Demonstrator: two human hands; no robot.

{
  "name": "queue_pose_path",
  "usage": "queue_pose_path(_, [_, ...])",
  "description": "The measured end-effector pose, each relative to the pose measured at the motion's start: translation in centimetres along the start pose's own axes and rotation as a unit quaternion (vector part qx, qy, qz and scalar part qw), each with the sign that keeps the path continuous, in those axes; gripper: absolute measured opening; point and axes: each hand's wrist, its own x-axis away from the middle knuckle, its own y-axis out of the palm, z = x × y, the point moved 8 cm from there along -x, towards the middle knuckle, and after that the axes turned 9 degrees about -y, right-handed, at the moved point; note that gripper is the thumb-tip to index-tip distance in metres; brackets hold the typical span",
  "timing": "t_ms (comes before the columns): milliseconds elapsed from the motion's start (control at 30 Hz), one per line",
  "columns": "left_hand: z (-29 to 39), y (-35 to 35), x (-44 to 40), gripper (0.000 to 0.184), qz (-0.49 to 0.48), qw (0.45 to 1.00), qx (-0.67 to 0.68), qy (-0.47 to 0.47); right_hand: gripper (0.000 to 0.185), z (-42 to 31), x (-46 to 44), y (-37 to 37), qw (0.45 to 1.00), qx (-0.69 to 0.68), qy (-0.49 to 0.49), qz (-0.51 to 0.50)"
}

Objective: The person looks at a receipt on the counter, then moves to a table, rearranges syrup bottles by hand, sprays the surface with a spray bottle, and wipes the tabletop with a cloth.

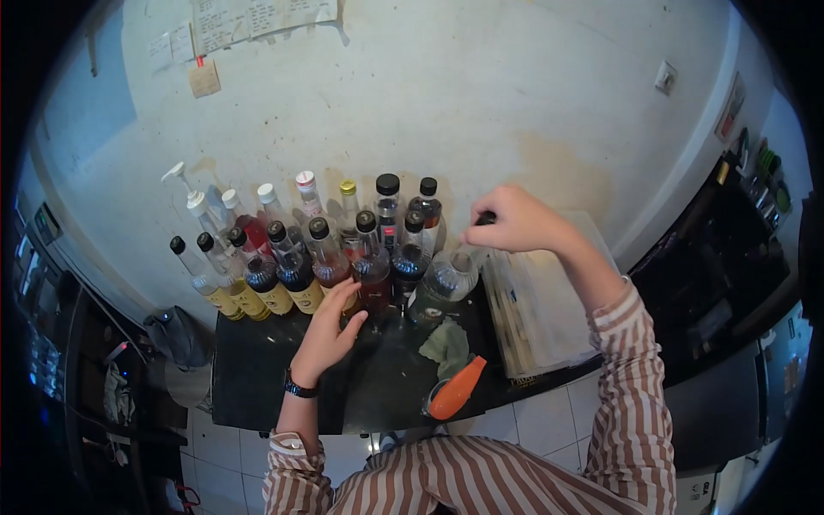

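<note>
My right hand [515,221] is closed around the black-capped neck of a clear glass bottle [448,281], which leans toward that hand at the right end of the front row. My left hand [333,324] is open, fingers stretched out in front of a bottle of reddish-brown liquid [330,268]; whether they touch it I cannot tell. Just right of those fingers is another bottle of dark red-brown liquid [372,287]. A crumpled green cloth [446,345] lies below the tilted bottle, beside an orange-handled object [457,390] whose kind I cannot make out.
Two rows of bottles line the wall on a black table [266,365], including a pump-topped bottle [196,202] and dark syrup-like bottles [294,268]. A translucent plastic box [549,300] stands on the right. A dark bag [176,336] sits left of the table.
</note>
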Motion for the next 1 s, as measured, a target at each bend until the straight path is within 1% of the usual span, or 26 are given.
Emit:
queue_pose_path(67, [-1.1, 1.3, 1.3, 0.044, -0.018, 0.999, 0.03, -0.034, 0.035, 2.7, -1.4, 1.6, 0.996, 0.067, 0.002, 0.067])
queue_pose_path(167, [-2.3, 2.6, 3.2, 0.041, -0.016, 0.998, 0.037, -0.053, 0.038, 5.3, -2.6, 3.2, 0.994, 0.078, 0.03, 0.066])
queue_pose_path(267, [-3.5, 2.9, 5.1, 0.04, -0.012, 0.996, 0.039, -0.083, 0.037, 6.8, -3.0, 4.1, 0.994, 0.052, 0.003, 0.094])
queue_pose_path(367, [-4.1, 2.9, 6.5, 0.039, -0.005, 0.994, 0.043, -0.103, 0.036, 8.3, -3.5, 5.5, 0.997, 0.026, 0.006, 0.076])
queue_pose_path(633, [-5.1, 3.0, 8.9, 0.035, 0.02, 0.986, 0.055, -0.154, 0.036, 8.6, -4.3, 6.0, 0.995, 0.029, -0.006, 0.1])
queue_pose_path(733, [-4.7, 4.7, 7.4, 0.033, -0.014, 0.986, 0.054, -0.158, 0.037, 8.7, -4.2, 5.9, 0.994, 0.022, 0.007, 0.111])
queue_pose_path(833, [-5.1, 9.5, 4.0, 0.027, -0.041, 0.996, 0.057, -0.059, 0.037, 8.5, -4.5, 5.8, 0.992, 0.037, 0.007, 0.117])
queue_pose_path(900, [-6.0, 13.2, 1.8, 0.027, -0.074, 0.992, 0.081, -0.062, 0.037, 8.2, -4.4, 5.8, 0.992, 0.042, 0.004, 0.123])
queue_pose_path(1000, [-7.6, 16.6, -0.8, 0.028, -0.063, 0.994, 0.07, -0.052, 0.038, 8.1, -4.0, 5.6, 0.99, 0.036, 0.01, 0.136])
